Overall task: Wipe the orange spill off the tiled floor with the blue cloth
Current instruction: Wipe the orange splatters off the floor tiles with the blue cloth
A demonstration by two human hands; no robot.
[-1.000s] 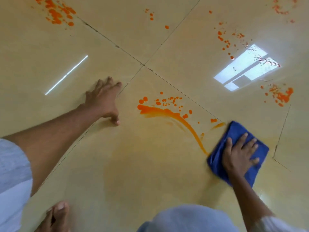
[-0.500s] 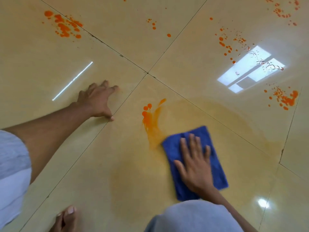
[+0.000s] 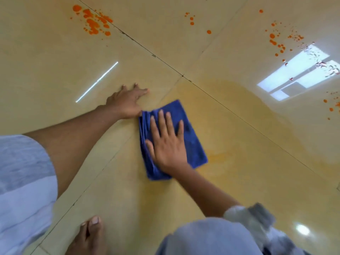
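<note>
A pale sleeve point(image 3: 22, 181) fills the near left edge, and a bare foot point(image 3: 88, 234) rests on the tiled floor point(image 3: 55, 57) below the left arm. Far beyond the left hand, up by a grout line, sits a cluster of orange spill point(image 3: 93, 23) drops. The left hand point(image 3: 127, 102) lies flat on the floor, its grip released, fingers straight and spread, holding nothing; a thin white streak of reflected light lies just to its left. Touching its thumb side is the top corner of the blue cloth point(image 3: 193, 144), folded into a rectangle and lying on the floor just right of a grout line. The right hand point(image 3: 167, 142) presses down on the cloth, grip released, fingers straight and fanned across the fabric, none curled round it. To the right of this hand and beyond it the tile carries a broad, faint yellow-orange smear point(image 3: 239, 129). Further right, well apart from both hands, more orange drops point(image 3: 276, 41) speckle the floor beside a bright window reflection point(image 3: 301, 74)
</note>
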